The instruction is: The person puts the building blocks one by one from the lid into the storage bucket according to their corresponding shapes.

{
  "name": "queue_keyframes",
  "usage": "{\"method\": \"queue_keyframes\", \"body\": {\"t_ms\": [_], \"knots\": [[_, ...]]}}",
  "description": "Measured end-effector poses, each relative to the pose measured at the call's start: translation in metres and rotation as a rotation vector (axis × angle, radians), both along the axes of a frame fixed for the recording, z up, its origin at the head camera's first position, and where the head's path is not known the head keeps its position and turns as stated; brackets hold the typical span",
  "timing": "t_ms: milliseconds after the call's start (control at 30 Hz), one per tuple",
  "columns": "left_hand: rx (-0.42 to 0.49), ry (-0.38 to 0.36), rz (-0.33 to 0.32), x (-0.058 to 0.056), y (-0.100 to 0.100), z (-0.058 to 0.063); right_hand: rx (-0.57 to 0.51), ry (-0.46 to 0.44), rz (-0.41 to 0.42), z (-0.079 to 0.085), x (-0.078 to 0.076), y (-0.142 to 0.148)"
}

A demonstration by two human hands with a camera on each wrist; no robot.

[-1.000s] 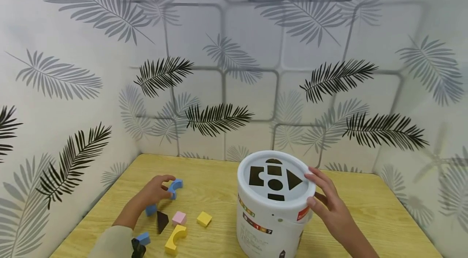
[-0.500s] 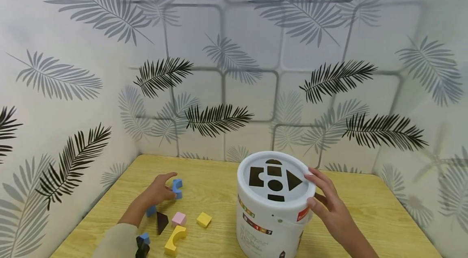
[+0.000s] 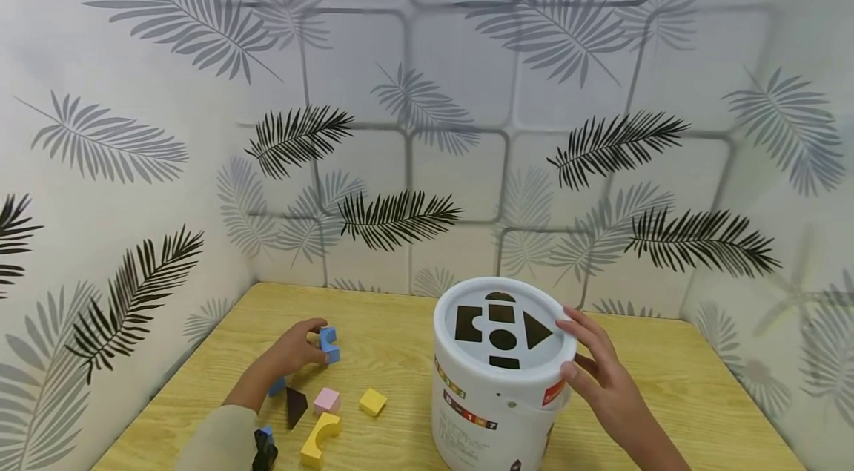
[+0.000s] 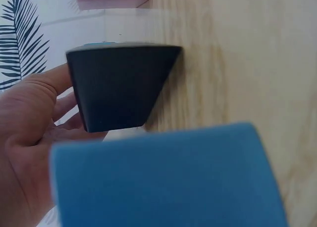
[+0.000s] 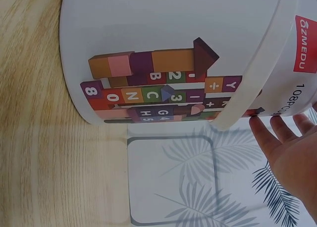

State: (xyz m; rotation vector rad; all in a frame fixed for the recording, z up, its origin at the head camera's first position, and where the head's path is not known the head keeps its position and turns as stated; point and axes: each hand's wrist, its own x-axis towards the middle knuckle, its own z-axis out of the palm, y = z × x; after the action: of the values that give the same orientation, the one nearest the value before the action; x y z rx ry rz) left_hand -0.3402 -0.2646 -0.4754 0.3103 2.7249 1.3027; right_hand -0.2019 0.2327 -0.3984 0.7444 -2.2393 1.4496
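the blue arch [image 3: 326, 344] is pinched at its two ends between a finger and the thumb of the left hand [image 3: 293, 351], above or on the left part of the table [image 3: 400, 367]. on the person's side, a blue block [image 3: 276, 386], partly hidden by the wrist, is seen with a dark wedge [image 3: 296, 408], a pink block [image 3: 327, 400], a yellow block [image 3: 372, 401] and a yellow arch [image 3: 320, 440]; a second blue block [image 3: 267, 429] is largely covered by the sleeve [image 3: 216, 441]. the bucket [image 3: 487, 419] is placed upright, well to the right; its lid [image 3: 477, 351] is touched at the rim by the spread, unclosed right hand [image 3: 603, 374]. compared with half a second ago, the blue arch has been shifted slightly rightward, and its upper end, then uncovered, is now met by a finger.
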Motion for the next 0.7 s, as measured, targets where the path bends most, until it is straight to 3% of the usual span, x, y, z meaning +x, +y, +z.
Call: {"method": "queue_keyframes", "body": {"t_ms": [133,333,700], "knots": [[0.058,0.006,0.009,0.001,0.003,0.002,0.006,-0.017,-0.005,0.0,0.0,0.0],[0.044,0.037,0.039,0.008,0.011,0.012,0.0,-0.034,-0.006,0.001,0.0,0.001],[0.115,0.14,-0.023,0.026,0.036,0.037,0.007,-0.045,-0.012,0.0,-0.001,0.001]]}}
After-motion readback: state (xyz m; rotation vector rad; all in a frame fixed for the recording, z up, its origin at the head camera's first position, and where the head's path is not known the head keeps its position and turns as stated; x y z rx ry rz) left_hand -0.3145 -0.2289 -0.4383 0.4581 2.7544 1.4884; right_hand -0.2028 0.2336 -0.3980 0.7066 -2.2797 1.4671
